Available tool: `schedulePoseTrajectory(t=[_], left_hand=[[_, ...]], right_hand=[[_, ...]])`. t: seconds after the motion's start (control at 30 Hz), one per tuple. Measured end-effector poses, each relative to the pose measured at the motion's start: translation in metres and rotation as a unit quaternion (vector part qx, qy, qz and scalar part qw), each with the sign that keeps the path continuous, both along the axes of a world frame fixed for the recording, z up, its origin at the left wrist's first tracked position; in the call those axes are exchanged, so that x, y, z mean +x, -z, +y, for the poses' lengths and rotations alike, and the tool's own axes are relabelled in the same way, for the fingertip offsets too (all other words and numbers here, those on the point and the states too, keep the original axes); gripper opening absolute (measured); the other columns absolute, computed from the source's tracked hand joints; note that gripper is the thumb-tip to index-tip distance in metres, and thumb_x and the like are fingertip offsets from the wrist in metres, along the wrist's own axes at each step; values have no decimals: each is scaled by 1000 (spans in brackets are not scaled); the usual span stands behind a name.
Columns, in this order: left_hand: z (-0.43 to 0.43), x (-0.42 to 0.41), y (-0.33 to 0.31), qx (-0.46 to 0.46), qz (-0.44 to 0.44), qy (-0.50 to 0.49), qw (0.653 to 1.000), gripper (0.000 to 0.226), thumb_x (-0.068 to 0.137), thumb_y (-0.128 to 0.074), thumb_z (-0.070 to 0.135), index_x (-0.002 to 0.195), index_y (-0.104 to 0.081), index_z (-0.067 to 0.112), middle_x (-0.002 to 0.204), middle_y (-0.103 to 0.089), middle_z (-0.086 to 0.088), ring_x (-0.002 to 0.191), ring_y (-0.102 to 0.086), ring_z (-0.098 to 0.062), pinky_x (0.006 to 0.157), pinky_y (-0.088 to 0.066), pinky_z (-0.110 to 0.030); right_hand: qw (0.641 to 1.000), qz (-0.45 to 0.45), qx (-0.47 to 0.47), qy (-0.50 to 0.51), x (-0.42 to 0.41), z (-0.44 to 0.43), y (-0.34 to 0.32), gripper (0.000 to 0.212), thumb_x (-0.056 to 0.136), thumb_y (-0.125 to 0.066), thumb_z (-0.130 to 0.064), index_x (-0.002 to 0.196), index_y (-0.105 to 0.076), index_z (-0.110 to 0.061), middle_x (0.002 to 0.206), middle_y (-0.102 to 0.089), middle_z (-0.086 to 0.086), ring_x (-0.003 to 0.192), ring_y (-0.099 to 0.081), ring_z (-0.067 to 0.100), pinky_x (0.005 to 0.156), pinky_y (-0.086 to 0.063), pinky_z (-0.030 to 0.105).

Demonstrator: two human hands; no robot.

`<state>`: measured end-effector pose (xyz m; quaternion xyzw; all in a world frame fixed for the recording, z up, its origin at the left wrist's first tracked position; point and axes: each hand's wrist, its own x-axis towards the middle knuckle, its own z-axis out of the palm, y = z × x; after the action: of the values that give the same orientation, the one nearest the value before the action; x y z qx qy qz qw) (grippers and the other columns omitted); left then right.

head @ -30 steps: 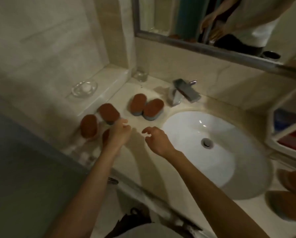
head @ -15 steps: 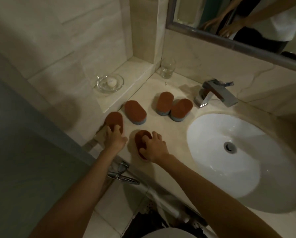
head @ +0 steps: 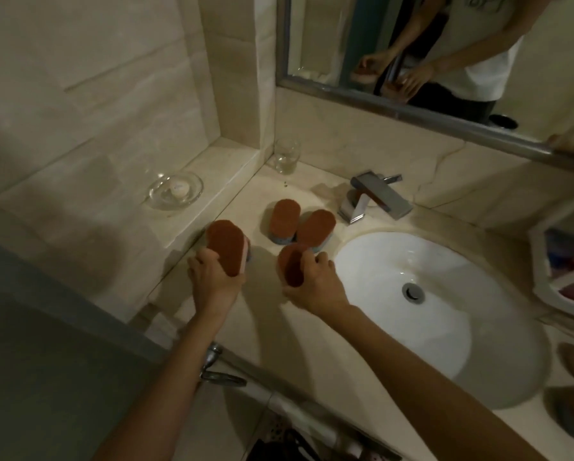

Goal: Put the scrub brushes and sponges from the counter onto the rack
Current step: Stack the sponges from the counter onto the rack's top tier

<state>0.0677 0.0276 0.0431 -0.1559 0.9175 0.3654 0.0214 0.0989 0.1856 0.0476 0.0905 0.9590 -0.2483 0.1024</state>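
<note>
Both hands grip a sponge each, left hand (head: pixel 214 281) and right hand (head: pixel 315 282) lifting them above the near counter (head: pixel 262 327), while two sponges (head: pixel 284 219) wait beside the faucet (head: pixel 375 197), rack (head: pixel 565 271) far right.

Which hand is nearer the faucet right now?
Right. The right hand, gripping a sponge, sits below-left of the faucet; the left hand is farther left.

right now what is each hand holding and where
Left hand grips one sponge by its near end; right hand grips another sponge by its side, near end.
</note>
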Motion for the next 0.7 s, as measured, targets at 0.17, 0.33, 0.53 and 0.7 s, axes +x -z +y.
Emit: schedulePoseTrajectory(t=[0.17, 0.33, 0.53, 0.7], left_hand=[[85, -9, -68, 59, 71, 91, 992, 55, 73, -74, 16, 115, -39, 9, 130, -36, -14, 115, -47, -31, 79, -38, -29], [191, 0, -136, 98, 120, 224, 962, 55, 70, -76, 22, 102, -31, 21, 126, -37, -10, 103, -52, -29, 77, -37, -28], [325, 29, -208, 120, 209, 354, 904, 61, 75, -73, 35, 120, -35, 16, 127, -37, -7, 107, -53, -26, 76, -40, -27], [431, 52, -251, 116, 261, 432, 855, 62, 78, -71, 35, 124, -34, 17, 132, -40, -6, 114, -53, -25, 75, -38, -22]], right_hand=[[986, 139, -2, 92, 5, 85, -78, 59, 75, -70, -32, 120, -42, -6, 120, -48, 17, 109, -48, 34, 81, -43, 37], [957, 227, -11, 178, 39, 179, -149, 54, 75, -70, -32, 117, -42, -14, 109, -44, 2, 93, -47, 19, 72, -38, 24], [914, 311, 5, 259, 90, 291, -216, 33, 74, -68, -28, 92, -43, -17, 95, -51, 4, 81, -49, 21, 60, -34, 25], [885, 339, 49, 314, 121, 385, -256, 34, 78, -66, -32, 98, -45, -15, 99, -54, 8, 84, -51, 22, 66, -39, 30]])
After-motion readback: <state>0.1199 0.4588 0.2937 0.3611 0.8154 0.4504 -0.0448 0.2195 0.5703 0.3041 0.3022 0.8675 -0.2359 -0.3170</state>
